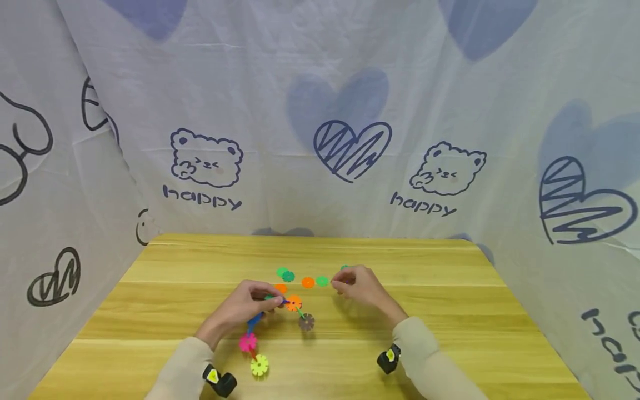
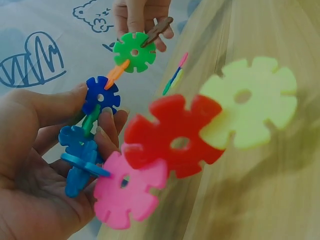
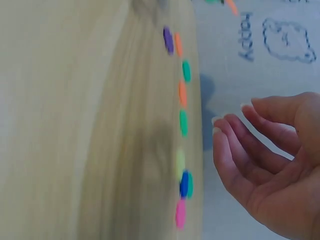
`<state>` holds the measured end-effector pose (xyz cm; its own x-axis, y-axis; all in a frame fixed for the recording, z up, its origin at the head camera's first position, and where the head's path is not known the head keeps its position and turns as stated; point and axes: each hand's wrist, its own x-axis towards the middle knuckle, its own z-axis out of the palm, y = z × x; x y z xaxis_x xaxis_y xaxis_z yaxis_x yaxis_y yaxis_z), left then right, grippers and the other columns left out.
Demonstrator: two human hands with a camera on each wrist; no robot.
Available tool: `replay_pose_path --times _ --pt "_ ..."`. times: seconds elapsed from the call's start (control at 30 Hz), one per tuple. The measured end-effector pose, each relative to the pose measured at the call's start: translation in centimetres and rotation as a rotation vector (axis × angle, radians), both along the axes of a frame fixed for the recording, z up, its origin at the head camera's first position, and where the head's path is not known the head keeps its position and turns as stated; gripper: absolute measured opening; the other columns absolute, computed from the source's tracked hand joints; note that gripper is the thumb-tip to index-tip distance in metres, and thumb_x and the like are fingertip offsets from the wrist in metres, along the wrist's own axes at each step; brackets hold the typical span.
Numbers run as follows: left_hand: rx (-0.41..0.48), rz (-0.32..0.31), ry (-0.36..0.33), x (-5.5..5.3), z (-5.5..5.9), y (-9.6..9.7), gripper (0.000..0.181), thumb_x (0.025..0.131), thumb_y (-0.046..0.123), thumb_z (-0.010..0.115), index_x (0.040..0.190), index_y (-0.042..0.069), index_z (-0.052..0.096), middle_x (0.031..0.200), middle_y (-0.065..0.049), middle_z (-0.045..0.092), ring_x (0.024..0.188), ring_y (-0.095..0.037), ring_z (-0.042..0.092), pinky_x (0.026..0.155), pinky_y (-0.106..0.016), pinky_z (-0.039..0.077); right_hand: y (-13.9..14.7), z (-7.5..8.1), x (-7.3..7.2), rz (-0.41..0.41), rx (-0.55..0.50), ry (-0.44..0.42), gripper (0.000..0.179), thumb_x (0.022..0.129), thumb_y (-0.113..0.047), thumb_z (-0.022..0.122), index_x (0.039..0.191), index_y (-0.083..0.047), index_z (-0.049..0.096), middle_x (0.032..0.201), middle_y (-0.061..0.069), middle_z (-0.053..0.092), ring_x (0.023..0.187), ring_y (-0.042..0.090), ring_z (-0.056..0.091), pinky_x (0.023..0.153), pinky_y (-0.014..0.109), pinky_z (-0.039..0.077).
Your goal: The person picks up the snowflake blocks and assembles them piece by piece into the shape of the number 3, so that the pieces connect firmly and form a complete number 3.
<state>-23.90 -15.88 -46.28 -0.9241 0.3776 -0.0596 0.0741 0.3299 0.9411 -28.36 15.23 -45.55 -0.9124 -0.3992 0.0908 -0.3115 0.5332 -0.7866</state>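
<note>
My left hand (image 1: 246, 304) holds up a curved chain of notched plastic discs, slotted into one another. Its thumb and fingers pinch the chain at the dark blue disc (image 2: 101, 96). From there an orange disc (image 1: 293, 303), a green disc (image 2: 135, 52) and a brown disc (image 1: 306, 321) run off one way. Light blue discs (image 2: 80, 165) lie close to the palm, then come a pink disc (image 1: 247, 343), a red disc (image 2: 172, 137) and a yellow disc (image 1: 259, 365). My right hand (image 1: 361, 286) hovers at the right, fingers loosely bent, with nothing between thumb and fingertips (image 3: 218, 135).
Loose discs lie in a rough row toward the back of the wooden table (image 1: 450, 311), among them an orange disc (image 1: 308, 282), a green disc (image 1: 322, 281), a purple disc (image 3: 168, 41) and a pink disc (image 3: 180, 214). A printed cloth (image 1: 280, 183) hangs behind and at both sides.
</note>
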Motion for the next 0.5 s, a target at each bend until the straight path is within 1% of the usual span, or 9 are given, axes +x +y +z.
replay_pose_path --times 0.1,0.2,0.37,0.5 --pt "-0.003 -0.001 0.004 0.0 0.1 -0.2 0.026 0.099 0.026 0.071 0.114 0.005 0.075 0.111 -0.02 0.076 0.09 -0.028 0.069 0.072 -0.037 0.06 1.3 -0.1 -1.0 -0.096 0.049 0.008 0.017 0.099 -0.014 0.069 0.106 -0.001 0.077 0.099 0.012 0.077 0.082 0.021 0.071 0.07 0.026 0.058" --pt "-0.008 -0.012 0.011 0.2 0.3 -0.4 0.029 0.099 0.026 0.071 0.117 0.004 0.074 0.111 -0.019 0.077 0.09 -0.028 0.069 0.072 -0.036 0.06 2.5 -0.4 -1.8 -0.167 0.095 0.028 0.013 0.096 -0.011 0.071 0.103 -0.002 0.077 0.098 0.008 0.077 0.082 0.019 0.07 0.073 0.029 0.059" --pt "-0.023 -0.036 0.033 0.3 0.4 -0.5 0.031 0.099 0.026 0.07 0.119 0.002 0.073 0.111 -0.019 0.076 0.086 -0.028 0.068 0.07 -0.034 0.059 4.4 -1.1 -2.8 -0.218 0.187 0.057 0.01 0.094 -0.006 0.072 0.102 0.0 0.075 0.101 0.013 0.075 0.091 0.025 0.07 0.083 0.039 0.06" --pt "-0.033 -0.048 0.044 0.2 0.5 -0.5 0.031 0.1 0.027 0.07 0.119 0.003 0.074 0.111 -0.019 0.076 0.082 -0.025 0.066 0.068 -0.033 0.058 5.6 -1.7 -3.3 -0.246 0.252 0.044 0.013 0.094 -0.005 0.072 0.106 0.0 0.074 0.108 0.017 0.074 0.098 0.029 0.07 0.088 0.044 0.06"
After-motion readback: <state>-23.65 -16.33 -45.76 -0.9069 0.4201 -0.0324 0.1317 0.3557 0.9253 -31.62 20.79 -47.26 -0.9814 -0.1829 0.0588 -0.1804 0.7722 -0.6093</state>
